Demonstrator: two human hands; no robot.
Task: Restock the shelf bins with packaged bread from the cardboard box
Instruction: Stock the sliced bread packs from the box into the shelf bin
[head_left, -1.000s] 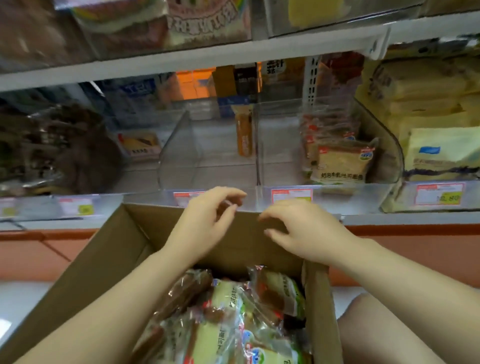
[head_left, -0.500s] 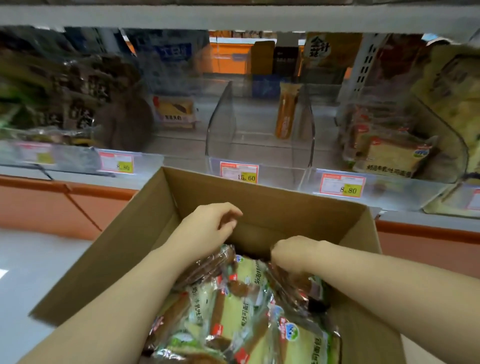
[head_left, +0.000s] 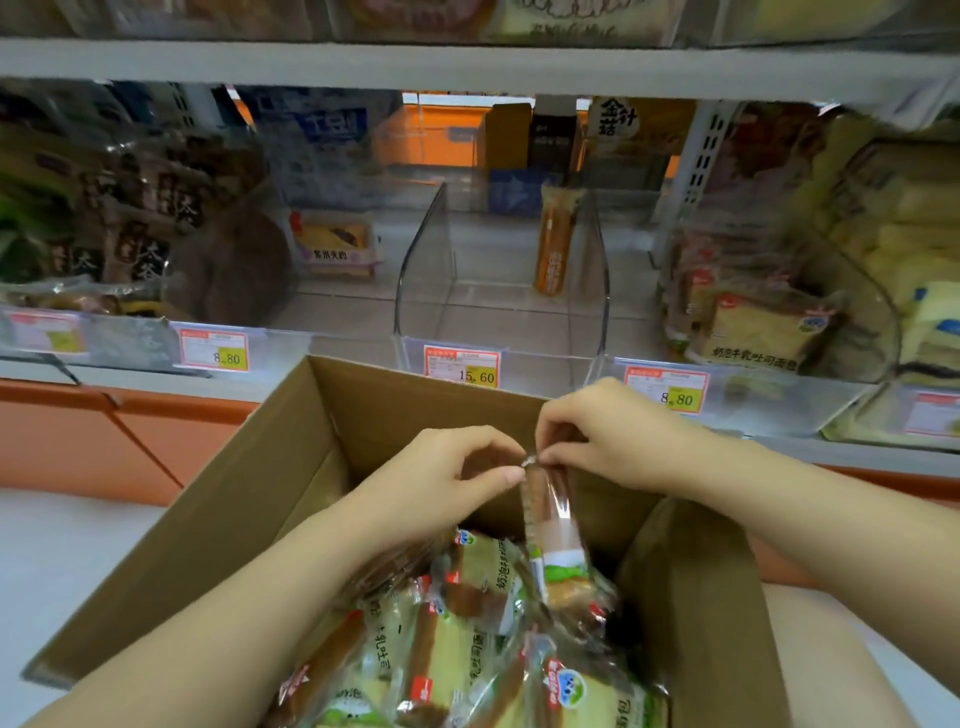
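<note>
Clear-wrapped bread packet (head_left: 553, 525) held over the open brown cardboard box (head_left: 260, 493).
Its top end is pinched by the narrowed fingers (head_left: 506, 475) of the left hand (head_left: 441, 483) and right hand (head_left: 613, 436); the packet hangs at the box's centre, with the clear plastic shelf bin (head_left: 415, 270) at 12 o'clock.

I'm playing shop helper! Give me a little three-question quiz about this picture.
1. True or false: the left hand and the right hand both pinch the top of one bread packet over the cardboard box.
2. Which price is on the tag of the clear middle bin? A) 8.80 B) 15.60 C) 20.00
3. Fill in: the middle bin holds just ___ orange packet.

Key: 1 true; 2 B; 3 one.
</note>
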